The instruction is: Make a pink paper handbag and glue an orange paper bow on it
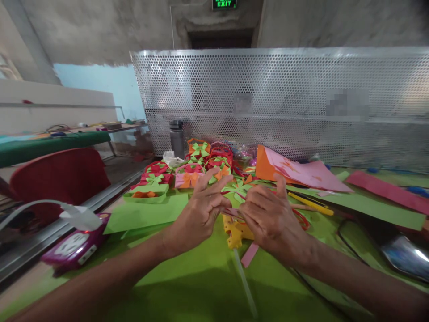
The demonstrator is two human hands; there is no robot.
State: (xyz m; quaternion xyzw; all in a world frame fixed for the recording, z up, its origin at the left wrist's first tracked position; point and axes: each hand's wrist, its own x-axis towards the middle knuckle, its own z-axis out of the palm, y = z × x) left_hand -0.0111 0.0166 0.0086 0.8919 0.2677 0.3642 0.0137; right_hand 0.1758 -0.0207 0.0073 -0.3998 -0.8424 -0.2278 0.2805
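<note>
My left hand (203,210) and my right hand (270,217) meet over a green table (201,286), fingertips pinched together on a thin strip of coloured paper (232,211) stretched between them. The left index and middle fingers stick up while the thumb and other fingers pinch. Just below the hands lies a yellow glue gun (236,232) with a glue stick (244,281) trailing toward me. A pink paper strip (250,255) lies beside it.
Several folded paper baskets with bows (187,172) crowd the table's far side, beside a grey bottle (176,137). Orange and pink sheets (295,172), green sheets (147,212), a purple device (75,248) at left, a red chair (56,179), and a perforated metal screen (284,98) behind.
</note>
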